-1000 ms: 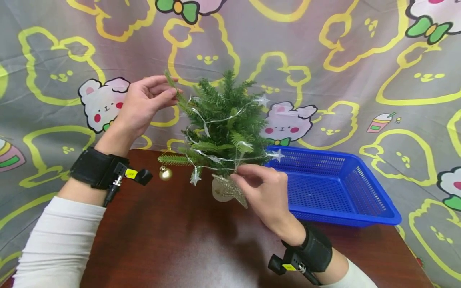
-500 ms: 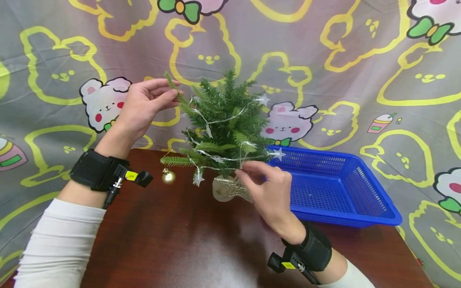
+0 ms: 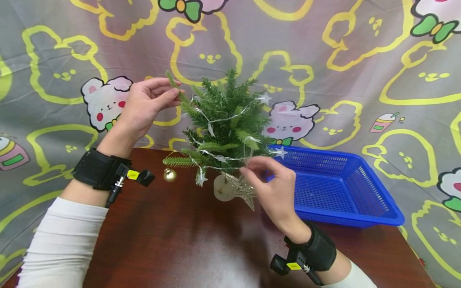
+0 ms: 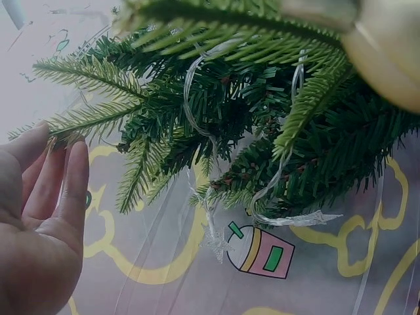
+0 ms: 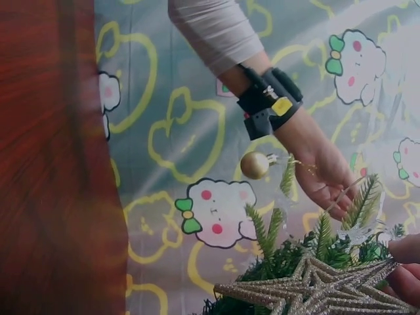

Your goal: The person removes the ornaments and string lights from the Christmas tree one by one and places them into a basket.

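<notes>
A small green artificial Christmas tree (image 3: 230, 120) stands on a pale round base (image 3: 220, 188), wound with a clear light string with star-shaped lights (image 3: 201, 179). My left hand (image 3: 145, 100) pinches the tip of an upper-left branch (image 4: 98, 118) between thumb and fingers. With thumb and index finger, my right hand (image 3: 275, 188) pinches the thin hanging loop of a glittery gold star ornament (image 3: 240, 188). That star dangles in front of the base and lower branches; in the right wrist view it fills the bottom. From a low left branch hangs a gold bauble (image 3: 169, 175).
A blue perforated plastic basket (image 3: 372, 190) sits on the right, behind my right hand. Everything stands on a dark reddish-brown table (image 3: 173, 240). A grey curtain (image 3: 137, 56) with cartoon prints hangs right behind the tree.
My right hand has shifted slightly right with the star ornament, which has swung and turned on its loop. The left hand keeps its pinch on the branch.
</notes>
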The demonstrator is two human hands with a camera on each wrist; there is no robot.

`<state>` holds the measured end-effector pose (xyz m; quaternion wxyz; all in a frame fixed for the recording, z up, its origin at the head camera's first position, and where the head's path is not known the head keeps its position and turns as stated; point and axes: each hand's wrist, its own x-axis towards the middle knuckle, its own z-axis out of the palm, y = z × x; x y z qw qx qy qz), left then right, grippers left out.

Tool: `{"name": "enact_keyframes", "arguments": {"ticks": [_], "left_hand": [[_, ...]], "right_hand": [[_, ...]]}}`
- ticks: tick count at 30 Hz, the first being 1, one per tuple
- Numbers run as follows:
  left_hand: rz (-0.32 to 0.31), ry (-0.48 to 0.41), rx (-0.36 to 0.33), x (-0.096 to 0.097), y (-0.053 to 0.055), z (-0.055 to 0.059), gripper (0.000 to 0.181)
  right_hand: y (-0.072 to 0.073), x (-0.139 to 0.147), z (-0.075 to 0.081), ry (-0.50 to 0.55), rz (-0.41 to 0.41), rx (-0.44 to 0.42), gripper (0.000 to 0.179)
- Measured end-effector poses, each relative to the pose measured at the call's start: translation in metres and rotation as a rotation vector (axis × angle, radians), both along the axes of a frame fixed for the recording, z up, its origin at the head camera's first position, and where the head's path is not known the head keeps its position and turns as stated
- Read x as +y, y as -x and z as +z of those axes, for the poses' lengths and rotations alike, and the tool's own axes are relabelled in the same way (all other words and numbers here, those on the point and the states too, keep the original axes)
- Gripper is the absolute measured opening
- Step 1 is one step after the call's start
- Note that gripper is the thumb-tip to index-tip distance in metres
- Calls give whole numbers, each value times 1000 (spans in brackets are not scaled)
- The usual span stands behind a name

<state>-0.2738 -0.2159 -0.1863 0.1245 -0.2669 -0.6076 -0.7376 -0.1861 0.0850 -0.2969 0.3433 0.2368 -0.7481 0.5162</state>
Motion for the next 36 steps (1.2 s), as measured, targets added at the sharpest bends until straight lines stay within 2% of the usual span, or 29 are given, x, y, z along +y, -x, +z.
{"name": "enact_keyframes", "arguments": {"ticks": [4,9,17,26,36], "left_hand": [[6,5,-2,0,0,0,20],[2,10,-2,0,1,-1,19],[0,5,-2,-1,2,-1,19],[2,7,-2,-1,3,1,18],[2,12,-2,-1,3,1,17]], "right_hand": [[0,3,1,34,68,-39,14],[1,6,4,105,166,-131,13],[3,10,13,153,248,-261,13],[6,16,26,146,226,-294,12],[7,17,30,155,252,-278,13]]}}
